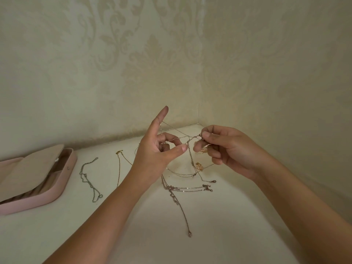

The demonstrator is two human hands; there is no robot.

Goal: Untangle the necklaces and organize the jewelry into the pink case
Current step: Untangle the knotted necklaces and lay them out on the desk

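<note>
Open at far left on the bench (238, 216): pink case (62, 189), ready for filling. Next, silver chain (89, 180) and gold chain (118, 168), laid apart, lengthwise front-to-back. Gripped in left hand (158, 151), looped over raised forefinger: tangled necklaces (188, 138), stretched left-right to expose the knot, pinched by right hand (226, 149); tails trailing onto bench.

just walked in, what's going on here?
A person is untangling necklaces over a white table. The left hand has the tangled necklaces looped over its raised index finger and pinches a strand. The right hand pinches the other side, and loose ends trail onto the table. A silver chain and a gold chain lie apart to the left. The pink case lies open at far left.
</note>
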